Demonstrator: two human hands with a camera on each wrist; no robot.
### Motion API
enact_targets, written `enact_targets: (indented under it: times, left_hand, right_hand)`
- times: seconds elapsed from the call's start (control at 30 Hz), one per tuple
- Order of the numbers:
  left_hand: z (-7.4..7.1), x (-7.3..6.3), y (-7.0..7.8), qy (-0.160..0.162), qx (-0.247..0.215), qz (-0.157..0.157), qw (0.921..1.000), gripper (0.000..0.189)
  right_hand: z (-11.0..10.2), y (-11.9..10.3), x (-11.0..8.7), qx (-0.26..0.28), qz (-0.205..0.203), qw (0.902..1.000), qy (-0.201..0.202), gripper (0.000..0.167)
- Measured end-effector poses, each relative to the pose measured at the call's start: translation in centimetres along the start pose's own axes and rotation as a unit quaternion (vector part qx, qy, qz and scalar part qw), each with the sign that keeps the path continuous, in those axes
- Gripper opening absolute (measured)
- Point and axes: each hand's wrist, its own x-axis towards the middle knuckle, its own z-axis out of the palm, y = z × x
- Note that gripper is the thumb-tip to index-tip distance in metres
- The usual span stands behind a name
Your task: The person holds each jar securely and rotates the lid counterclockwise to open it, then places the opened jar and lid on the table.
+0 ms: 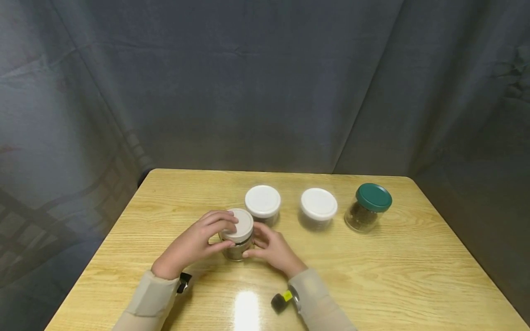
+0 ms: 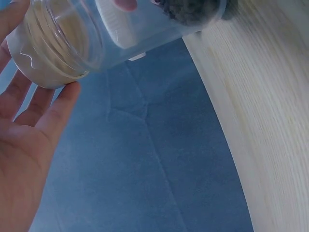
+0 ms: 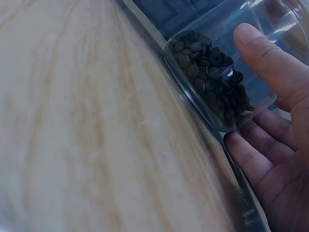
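A clear jar (image 1: 236, 253) with a beige lid (image 1: 243, 221) stands on the table, left of the middle. Small dark pellets (image 3: 205, 67) fill its lower part in the right wrist view. My left hand (image 1: 200, 236) grips the lid from above and the left, fingers spread round its rim. My right hand (image 1: 276, 250) holds the jar's body from the right, the thumb across the near side. In the left wrist view the lid (image 2: 34, 60) sits at the jar's mouth; how tightly it is seated I cannot tell.
Just behind the held jar is a white-lidded jar (image 1: 262, 201). Farther right stand another white-lidded jar (image 1: 319, 203) and a green-lidded jar (image 1: 374, 197) with dark contents. The wooden table (image 1: 414, 276) ends at a grey curtain (image 1: 256, 101).
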Motion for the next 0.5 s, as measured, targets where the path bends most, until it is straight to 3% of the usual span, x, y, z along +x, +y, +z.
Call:
enact_targets:
  times: [0.23, 0.5]
  left_hand:
    - [-0.05, -0.02, 0.26, -0.008, 0.010, -0.024, 0.9996, 0.032]
    - [-0.23, -0.05, 0.39, -0.013, 0.012, -0.046, 0.9988, 0.026]
  right_hand:
    - [0.02, 0.05, -0.02, -0.005, -0.007, 1.0000, -0.002, 0.081]
    - [0.08, 0.08, 0.01, -0.008, -0.008, 0.9999, -0.005, 0.081]
